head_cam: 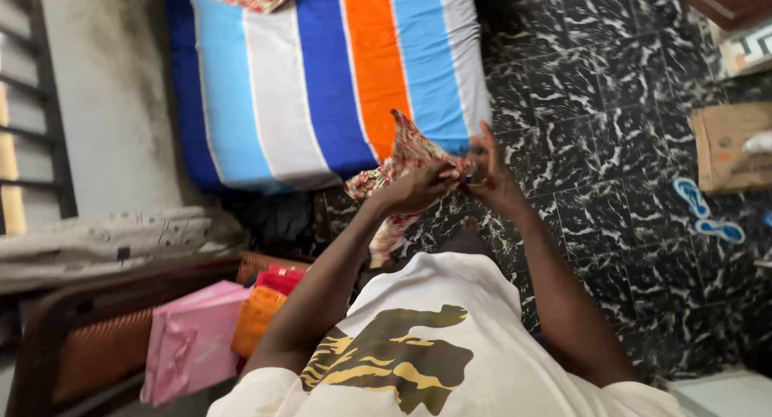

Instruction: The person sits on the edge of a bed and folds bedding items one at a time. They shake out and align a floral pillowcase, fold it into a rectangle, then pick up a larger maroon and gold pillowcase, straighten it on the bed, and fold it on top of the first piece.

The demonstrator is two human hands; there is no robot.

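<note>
Both my hands meet in front of my chest over a piece of patterned red, cream and green cloth (pixel 400 161). My left hand (pixel 418 188) grips the cloth's edge, and the rest of the cloth hangs down and sticks up around it. My right hand (pixel 488 176) pinches the same cloth at its right side, fingers partly spread. A small dark item shows between the fingertips, too small to identify. My white shirt with a camouflage print (pixel 402 361) fills the bottom of the view.
A mattress with a striped blue, white and orange sheet (pixel 322 79) lies on the black marbled floor (pixel 611 143). Pink and orange bags (pixel 193 336) stand at lower left by a wooden frame (pixel 48 328). A cardboard box (pixel 728 147) and blue sandals (pixel 708 212) sit at right.
</note>
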